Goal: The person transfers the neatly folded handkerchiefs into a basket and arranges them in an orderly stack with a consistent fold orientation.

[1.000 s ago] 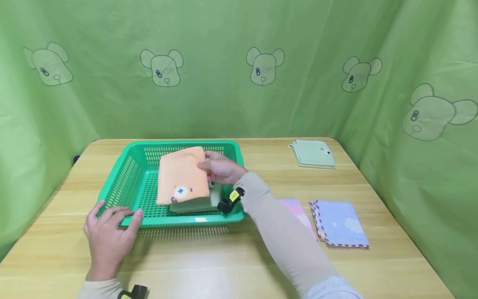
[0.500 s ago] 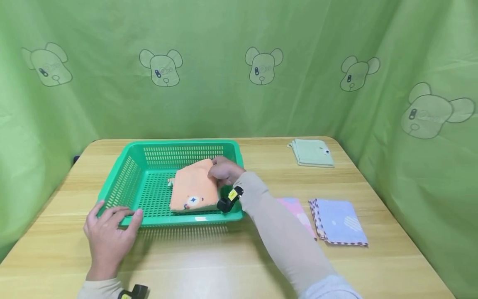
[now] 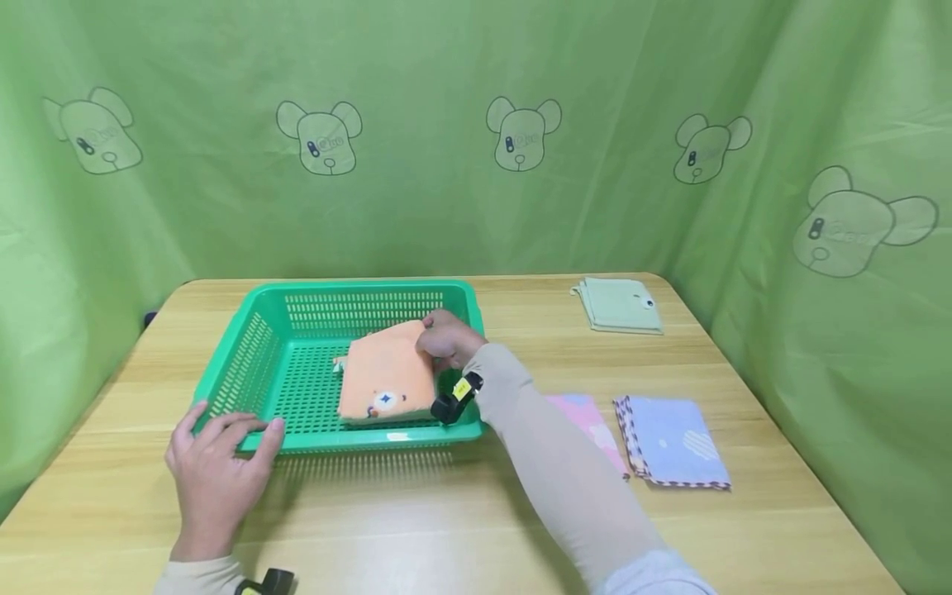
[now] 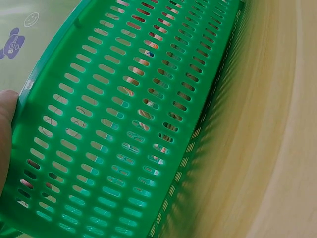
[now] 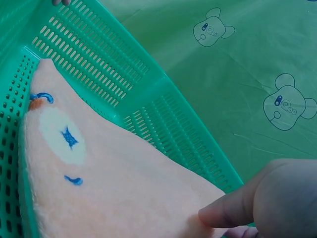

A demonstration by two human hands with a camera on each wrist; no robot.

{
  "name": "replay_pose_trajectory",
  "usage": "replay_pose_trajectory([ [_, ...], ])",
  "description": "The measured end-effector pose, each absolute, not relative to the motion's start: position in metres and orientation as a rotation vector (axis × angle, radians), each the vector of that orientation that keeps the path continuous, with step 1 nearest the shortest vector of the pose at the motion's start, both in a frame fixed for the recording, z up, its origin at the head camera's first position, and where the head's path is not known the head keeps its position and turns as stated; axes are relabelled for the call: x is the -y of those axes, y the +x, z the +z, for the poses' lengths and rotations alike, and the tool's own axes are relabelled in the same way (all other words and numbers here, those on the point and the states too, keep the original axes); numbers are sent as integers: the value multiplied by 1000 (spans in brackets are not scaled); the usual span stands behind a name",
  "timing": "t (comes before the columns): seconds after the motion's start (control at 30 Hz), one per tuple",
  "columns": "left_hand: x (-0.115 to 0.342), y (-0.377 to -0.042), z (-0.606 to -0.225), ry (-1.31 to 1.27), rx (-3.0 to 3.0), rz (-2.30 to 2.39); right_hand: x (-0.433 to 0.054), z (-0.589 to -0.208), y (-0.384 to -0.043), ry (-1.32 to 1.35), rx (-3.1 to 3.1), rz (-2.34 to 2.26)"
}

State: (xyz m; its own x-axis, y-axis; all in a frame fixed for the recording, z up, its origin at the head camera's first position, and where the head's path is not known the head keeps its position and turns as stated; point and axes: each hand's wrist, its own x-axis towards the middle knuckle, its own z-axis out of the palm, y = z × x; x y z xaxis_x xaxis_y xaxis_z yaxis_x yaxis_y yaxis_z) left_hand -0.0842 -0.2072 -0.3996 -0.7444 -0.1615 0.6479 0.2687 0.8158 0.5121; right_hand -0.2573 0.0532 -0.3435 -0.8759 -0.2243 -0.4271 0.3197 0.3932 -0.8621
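Note:
My right hand (image 3: 450,339) pinches the far right corner of a folded orange towel (image 3: 390,364), which lies inside the green plastic basket (image 3: 372,435). In the right wrist view the thumb (image 5: 233,208) presses on top of the towel's plush face, near an embroidered bear's face with a blue star. Beneath the towel is another folded cloth, mostly hidden. At the basket's near left corner, my left hand (image 3: 217,471) grips the rim, its fingers reaching over the edge. The left wrist view shows the slotted basket wall and part of a thumb (image 4: 6,129) against the rim.
On the wooden table (image 3: 446,529), a pale green folded towel (image 3: 621,304) lies at the back right. A blue folded towel (image 3: 677,438) with a checked border sits nearer, beside a pink one (image 3: 595,426) partly covered by the right sleeve. Green curtains surround the table.
My right hand has lowered the orange towel and moved it slightly right, onto the cloth in the basket. Over the last half second it barely moves. The left hand stays on the rim.

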Motion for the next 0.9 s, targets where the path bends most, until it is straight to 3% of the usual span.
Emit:
replay_pose_trajectory([
  [0.9, 207, -86, -401, -88, 2260, -786, -53, -346, -264, 199, -2312, -1745],
])
